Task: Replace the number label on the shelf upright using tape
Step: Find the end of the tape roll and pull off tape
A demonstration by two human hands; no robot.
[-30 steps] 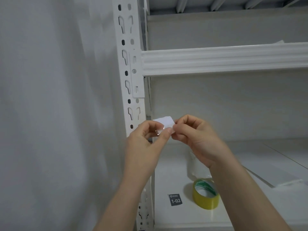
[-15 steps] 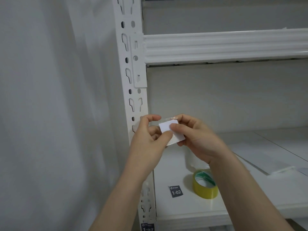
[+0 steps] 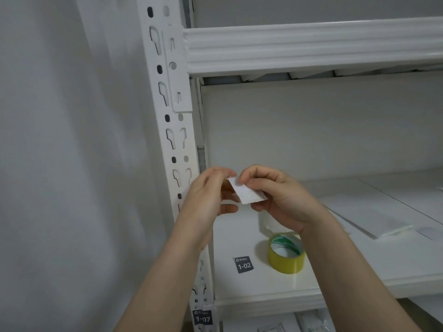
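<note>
Pinching the label (image 3: 249, 195) with left hand (image 3: 211, 197) and right hand (image 3: 280, 200); looks light and flimsy, so I'd keep to the edges.

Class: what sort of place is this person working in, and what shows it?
Probably a stockroom or warehouse: a white slotted shelf upright, white metal shelving, and dark numbered location labels, 1-07 on the upright and 1-02 lying on the shelf.

The scene is lit softly and evenly. The left hand (image 3: 208, 196) is blurred; the upright (image 3: 174, 149) is bowed by lens distortion.
</note>
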